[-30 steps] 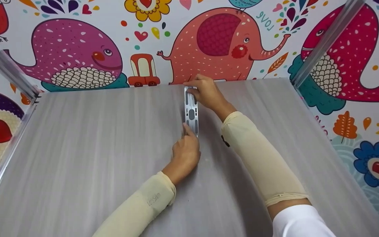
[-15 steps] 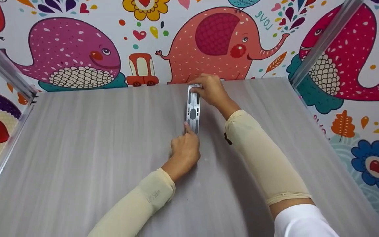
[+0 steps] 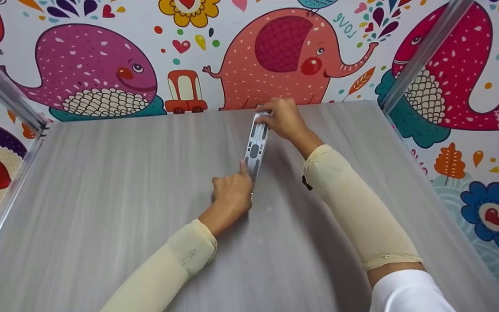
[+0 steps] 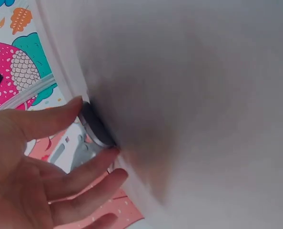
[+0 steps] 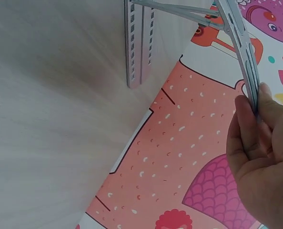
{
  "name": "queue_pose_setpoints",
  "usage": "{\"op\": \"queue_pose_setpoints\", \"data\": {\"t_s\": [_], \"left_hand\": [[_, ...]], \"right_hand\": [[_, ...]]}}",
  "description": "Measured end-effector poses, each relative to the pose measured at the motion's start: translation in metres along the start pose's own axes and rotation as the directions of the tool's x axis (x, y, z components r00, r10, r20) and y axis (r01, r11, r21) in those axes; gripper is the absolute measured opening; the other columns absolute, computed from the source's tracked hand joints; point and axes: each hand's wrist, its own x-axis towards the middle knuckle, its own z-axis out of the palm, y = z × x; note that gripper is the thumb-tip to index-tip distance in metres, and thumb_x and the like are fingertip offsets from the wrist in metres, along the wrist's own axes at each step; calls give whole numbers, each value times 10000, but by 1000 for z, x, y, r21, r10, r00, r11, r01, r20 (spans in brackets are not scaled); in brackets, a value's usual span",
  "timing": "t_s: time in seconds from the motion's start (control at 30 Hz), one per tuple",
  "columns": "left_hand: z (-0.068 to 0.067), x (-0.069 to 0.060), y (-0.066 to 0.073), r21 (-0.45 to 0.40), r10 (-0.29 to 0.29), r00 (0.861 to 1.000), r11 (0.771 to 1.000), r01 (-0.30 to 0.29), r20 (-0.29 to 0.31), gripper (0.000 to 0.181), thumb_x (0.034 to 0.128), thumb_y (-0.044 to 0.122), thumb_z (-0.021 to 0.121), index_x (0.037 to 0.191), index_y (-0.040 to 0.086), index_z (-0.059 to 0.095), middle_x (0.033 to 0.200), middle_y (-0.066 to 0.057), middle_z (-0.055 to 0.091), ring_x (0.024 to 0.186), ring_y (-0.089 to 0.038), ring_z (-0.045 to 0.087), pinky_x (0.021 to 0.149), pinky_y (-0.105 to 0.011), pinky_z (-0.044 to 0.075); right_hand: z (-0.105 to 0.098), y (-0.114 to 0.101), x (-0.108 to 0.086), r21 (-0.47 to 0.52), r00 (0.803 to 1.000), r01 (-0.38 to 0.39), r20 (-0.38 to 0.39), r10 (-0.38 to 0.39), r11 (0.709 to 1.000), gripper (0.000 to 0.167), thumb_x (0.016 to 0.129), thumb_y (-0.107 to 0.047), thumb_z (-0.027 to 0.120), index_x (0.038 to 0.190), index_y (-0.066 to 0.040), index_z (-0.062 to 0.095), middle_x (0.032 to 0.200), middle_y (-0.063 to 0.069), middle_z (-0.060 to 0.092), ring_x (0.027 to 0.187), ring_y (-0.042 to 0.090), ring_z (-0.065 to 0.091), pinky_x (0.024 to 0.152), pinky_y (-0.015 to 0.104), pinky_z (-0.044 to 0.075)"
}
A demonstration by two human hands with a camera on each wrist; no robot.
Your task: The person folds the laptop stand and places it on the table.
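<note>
A silver metal folding laptop stand (image 3: 254, 149) with slots stands on the grey wood-look tabletop, slanting slightly, far end to the right. My right hand (image 3: 286, 119) pinches its far end between thumb and fingers. At the near end my left hand (image 3: 234, 190) grips it, index finger pointing along its side. The left wrist view shows thumb and finger on a dark pad (image 4: 96, 124) at the stand's end. From the right wrist, a raised bar (image 5: 241, 45) is held up, with a thin strut (image 5: 179, 8) joining it to a notched rail (image 5: 136, 57) on the table.
The tabletop (image 3: 102, 195) spreads around both hands. Behind it rises a wall (image 3: 184, 56) printed with cartoon animals. Metal posts stand at the back left (image 3: 9, 89) and back right (image 3: 427, 56) corners.
The stand has turned slightly: its far end shifted right with my right hand, and its near end shifted left with my left hand. Both hands keep hold of it.
</note>
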Motion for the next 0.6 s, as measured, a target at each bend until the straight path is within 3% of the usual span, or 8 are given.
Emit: {"op": "queue_pose_setpoints", "data": {"t_s": [0.17, 0.4, 0.6], "left_hand": [[-3, 2, -14, 41, 89, 996, 995, -90, 29, 841, 882, 209, 741, 1572, -18, 318, 992, -164, 767, 885, -365, 733, 976, -708, 402], [-9, 9, -38, 104, 206, 974, 971, -216, 99, 882, 879, 203, 735, 1610, 59, 264, 1020, -167, 757, 931, -394, 719, 1019, -783, 306], [-13, 19, -60, 131, 208, 971, 966, -223, 121, 849, 920, 167, 701, 1633, 241, 245, 1056, -150, 754, 1021, -387, 707, 1065, -823, 241]], "right_hand": [[-6, -1, -7, 17, 996, -94, 6, 93, 995, 314, 863, -239, 833, 1165, -166, 789, 1086, 56, 765, 939, 200, 665, 767, 308, 605], [-17, 0, -20, 142, 968, -251, 33, 249, 957, 330, 859, -173, 835, 1179, -113, 778, 1110, 96, 775, 872, 197, 757, 737, 293, 618], [-22, 1, -31, 246, 953, -303, 58, 298, 921, 345, 858, -155, 835, 1179, -50, 766, 1056, 123, 757, 848, 256, 773, 655, 270, 607]]}}
